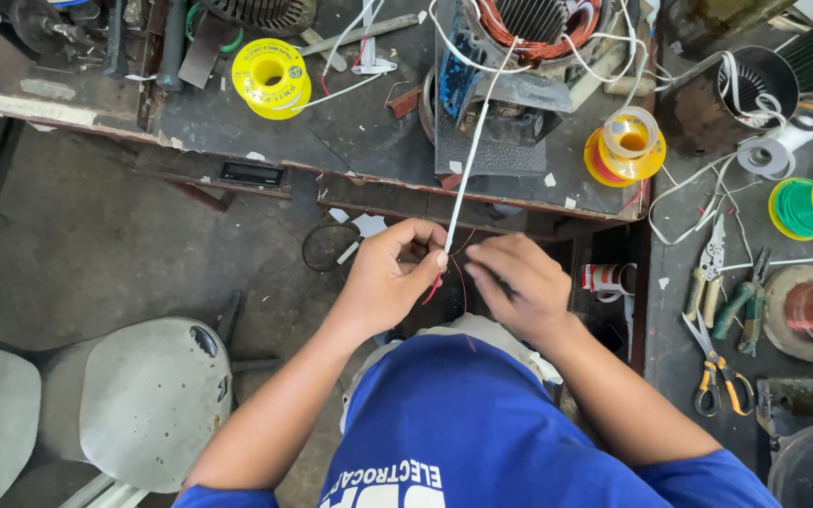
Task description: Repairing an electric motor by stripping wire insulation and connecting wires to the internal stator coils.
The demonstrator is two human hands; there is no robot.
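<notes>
Flanking pinched white sleeve (468, 165): yellow spools (271, 77).

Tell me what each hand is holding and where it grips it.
The left hand pinches the white sleeve near its lower end. The right hand pinches thin wire beside it; the exact grip is hidden.

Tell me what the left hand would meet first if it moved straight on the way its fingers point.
Probably the right hand: the left hand points right, pinching the white sleeve. Depth is unclear.
</notes>
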